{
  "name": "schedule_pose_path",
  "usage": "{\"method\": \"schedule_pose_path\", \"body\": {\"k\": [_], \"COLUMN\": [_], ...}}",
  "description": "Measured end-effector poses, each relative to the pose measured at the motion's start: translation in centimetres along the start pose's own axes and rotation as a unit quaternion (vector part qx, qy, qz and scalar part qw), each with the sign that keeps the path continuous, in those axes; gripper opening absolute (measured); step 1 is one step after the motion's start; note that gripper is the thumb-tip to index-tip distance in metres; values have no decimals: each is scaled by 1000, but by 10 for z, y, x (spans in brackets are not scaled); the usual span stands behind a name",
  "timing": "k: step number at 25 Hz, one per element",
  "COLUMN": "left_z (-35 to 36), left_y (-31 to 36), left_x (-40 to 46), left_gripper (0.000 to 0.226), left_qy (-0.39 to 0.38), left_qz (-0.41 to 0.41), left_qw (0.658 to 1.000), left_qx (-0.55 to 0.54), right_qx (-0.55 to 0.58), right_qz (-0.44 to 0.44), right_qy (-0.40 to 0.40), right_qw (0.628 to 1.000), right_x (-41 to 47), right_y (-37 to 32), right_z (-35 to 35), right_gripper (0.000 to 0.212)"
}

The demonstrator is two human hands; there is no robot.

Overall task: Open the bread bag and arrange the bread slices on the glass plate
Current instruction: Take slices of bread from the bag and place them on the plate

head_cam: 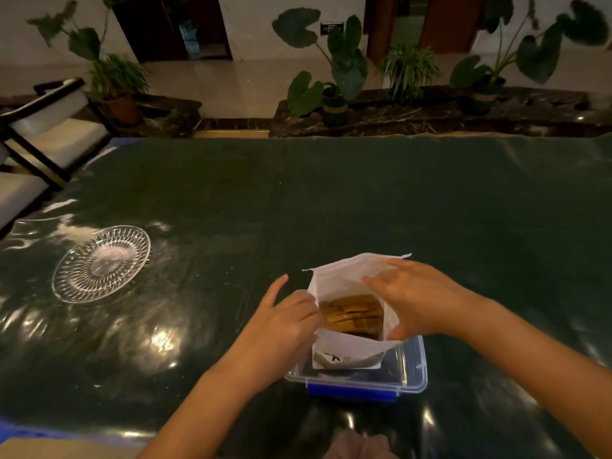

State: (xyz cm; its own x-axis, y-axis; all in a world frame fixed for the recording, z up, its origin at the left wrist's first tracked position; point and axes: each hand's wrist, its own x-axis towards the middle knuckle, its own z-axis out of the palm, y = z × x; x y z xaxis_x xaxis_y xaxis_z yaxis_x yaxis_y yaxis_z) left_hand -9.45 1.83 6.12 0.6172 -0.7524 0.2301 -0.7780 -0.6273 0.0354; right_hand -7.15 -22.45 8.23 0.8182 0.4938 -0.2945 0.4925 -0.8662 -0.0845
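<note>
A white bread bag (341, 279) stands upright in a clear plastic box (412, 376) near the table's front. Its mouth is spread wide, and several brown bread slices (352, 316) show inside. My left hand (281, 326) grips the bag's left edge. On the bag's right side, my right hand (417, 296) holds the rim, fingers over the top and thumb below. The glass plate (101, 263), cut with a ray pattern, lies bare at the left of the table, well apart from the bag.
The table (331, 200) wears a dark glossy cover. The plastic box has blue clips at its front. A chair (49, 127) stands beyond the table's far left corner. Potted plants (334, 81) line a stone ledge behind the table.
</note>
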Motion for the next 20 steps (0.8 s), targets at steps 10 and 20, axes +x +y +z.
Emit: {"method": "schedule_pose_path", "body": {"k": [10, 20], "left_z": [-6, 1], "left_y": [-25, -27], "left_x": [-4, -12], "left_gripper": [12, 34], "left_qy": [-14, -2], "left_qz": [6, -29], "left_qw": [994, 987], "left_qx": [-108, -158], "right_qx": [-25, 325], "right_qz": [36, 140], "right_qy": [-5, -152], "right_qw": [999, 923], "right_x": [20, 84], "right_y": [-14, -42], "right_z": [-13, 36], "right_gripper": [33, 41]}}
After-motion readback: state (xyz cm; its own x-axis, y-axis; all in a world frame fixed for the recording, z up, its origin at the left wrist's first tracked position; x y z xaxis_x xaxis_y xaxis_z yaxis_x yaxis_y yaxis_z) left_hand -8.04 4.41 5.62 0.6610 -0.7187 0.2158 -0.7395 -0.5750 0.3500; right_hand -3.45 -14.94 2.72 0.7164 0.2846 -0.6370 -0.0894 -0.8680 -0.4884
